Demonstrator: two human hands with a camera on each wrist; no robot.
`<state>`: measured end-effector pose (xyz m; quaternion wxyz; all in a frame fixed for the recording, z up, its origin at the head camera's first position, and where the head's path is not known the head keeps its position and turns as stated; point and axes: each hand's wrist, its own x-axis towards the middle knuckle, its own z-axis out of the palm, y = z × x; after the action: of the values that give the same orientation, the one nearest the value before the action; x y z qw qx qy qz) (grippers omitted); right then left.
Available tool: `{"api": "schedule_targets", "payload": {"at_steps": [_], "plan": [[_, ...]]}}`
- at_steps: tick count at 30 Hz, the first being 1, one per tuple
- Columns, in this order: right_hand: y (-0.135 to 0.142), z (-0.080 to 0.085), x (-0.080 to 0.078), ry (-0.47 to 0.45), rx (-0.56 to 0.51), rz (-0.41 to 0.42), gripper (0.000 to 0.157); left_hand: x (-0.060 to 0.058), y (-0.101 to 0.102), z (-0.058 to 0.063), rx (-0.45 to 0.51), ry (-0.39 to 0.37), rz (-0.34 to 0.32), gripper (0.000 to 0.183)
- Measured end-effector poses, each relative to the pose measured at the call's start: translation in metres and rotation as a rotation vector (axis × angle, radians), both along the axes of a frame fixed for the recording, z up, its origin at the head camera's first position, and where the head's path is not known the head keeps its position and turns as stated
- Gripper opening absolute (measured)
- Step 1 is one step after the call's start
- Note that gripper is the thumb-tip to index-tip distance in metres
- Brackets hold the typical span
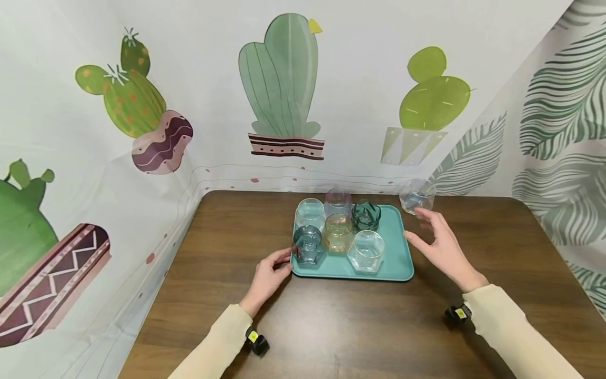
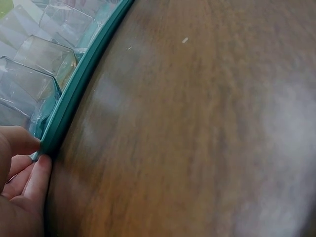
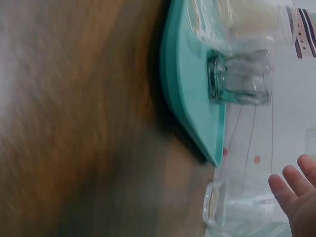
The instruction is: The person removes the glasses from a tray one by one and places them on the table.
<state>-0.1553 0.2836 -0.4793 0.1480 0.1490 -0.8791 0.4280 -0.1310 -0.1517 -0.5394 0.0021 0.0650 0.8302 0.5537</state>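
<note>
A teal tray (image 1: 399, 247) on the wooden table carries several drinking glasses. Its left edge is pinched by my left hand (image 1: 266, 279), close to a blue-grey glass (image 1: 309, 245); the left wrist view shows thumb and fingers (image 2: 39, 180) meeting at the rim. Past the tray's right side, my right hand (image 1: 445, 250) is spread, nearest to a clear glass (image 1: 417, 196) standing on the table at the back right. In the right wrist view the fingers (image 3: 281, 190) are straight beside that glass, with nothing held.
On the tray stand a dark green glass (image 1: 366, 215), an amber glass (image 1: 338, 232), a purple-tinted glass (image 1: 338, 200), a pale glass (image 1: 311, 213) and a clear hexagonal glass (image 1: 366, 252). Behind the table (image 1: 227, 226) hangs a cactus-printed cloth (image 1: 360, 105).
</note>
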Motion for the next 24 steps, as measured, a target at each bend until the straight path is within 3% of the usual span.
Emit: {"api": "schedule_targets", "payload": {"at_steps": [24], "plan": [[-0.051,-0.026,0.027,-0.085,-0.009,0.169,0.075,0.000,-0.001,-0.003,0.010,0.029,-0.002,0.037]]}}
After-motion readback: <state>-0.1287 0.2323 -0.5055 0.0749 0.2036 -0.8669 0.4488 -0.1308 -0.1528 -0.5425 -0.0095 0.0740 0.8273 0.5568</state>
